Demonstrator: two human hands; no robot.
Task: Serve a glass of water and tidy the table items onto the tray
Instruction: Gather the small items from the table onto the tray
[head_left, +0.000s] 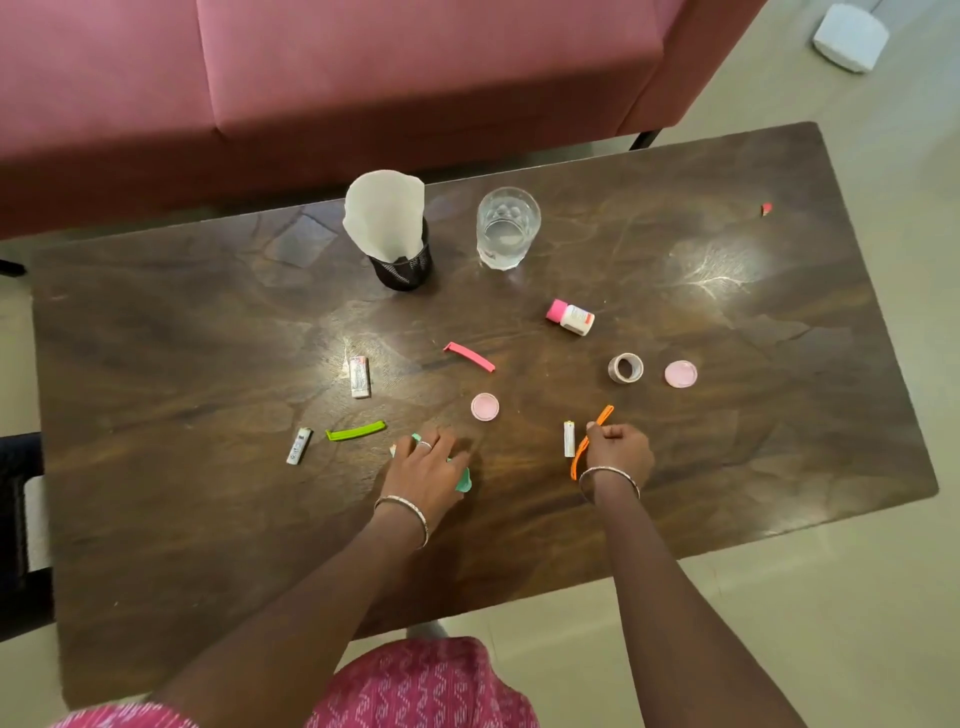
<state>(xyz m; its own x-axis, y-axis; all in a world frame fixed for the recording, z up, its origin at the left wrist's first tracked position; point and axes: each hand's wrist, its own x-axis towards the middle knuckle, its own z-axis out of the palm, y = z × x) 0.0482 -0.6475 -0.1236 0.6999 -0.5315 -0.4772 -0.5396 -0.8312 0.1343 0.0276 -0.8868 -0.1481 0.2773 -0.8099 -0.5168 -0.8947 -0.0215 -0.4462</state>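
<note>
Looked down on a dark, glossy wooden worktop (208, 338) before a pink sofa (363, 78), pale floor (883, 130) around. Found the clear ribbed glass of water (506, 228) standing far centre, just right of a black mesh cup (402, 265) holding white paper (382, 213). Laid the left hand (423, 467) over a mint-green item (464, 480), mostly hidden; could not tell its grip. Pinched a long orange plastic clip (581, 457), near right, in the right hand (621, 449)'s curled fingers.

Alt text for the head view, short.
Person's right hand grips an orange clip while the left hand covers a mint-green item on a dark wooden table. Water glass, pill bottle, a battery and pink lids lie scattered.
</note>
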